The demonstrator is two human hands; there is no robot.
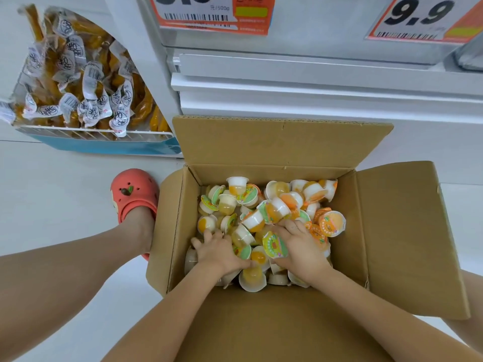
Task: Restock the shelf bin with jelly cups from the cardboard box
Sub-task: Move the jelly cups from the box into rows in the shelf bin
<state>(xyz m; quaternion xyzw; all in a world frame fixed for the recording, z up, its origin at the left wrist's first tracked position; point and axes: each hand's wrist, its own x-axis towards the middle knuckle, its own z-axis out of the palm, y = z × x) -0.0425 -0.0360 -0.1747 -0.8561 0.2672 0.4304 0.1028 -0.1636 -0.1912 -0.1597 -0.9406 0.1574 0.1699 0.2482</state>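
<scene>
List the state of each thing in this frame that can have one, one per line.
cardboard box: on the floor, flaps open, holding loose cups.
jelly cups: sealed, heaped at all angles inside the box.
left hand: dug into the heap, fingers curled among cups.
right hand: dug into the heap, fingers curled among cups.
snack bin: piled with wrapped snack packets.
red clog: worn, beside the box.

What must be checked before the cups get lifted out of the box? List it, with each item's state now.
1. Cardboard box flaps open: ok.
2. Jelly cups left in the box: ok, many.
3. Left hand down among the cups: ok.
4. Right hand down among the cups: ok.
5. Firm hold on the cups: cannot tell, fingers buried.
6. Target shelf bin in sight: cannot tell; the bin at left holds other snacks.
</scene>
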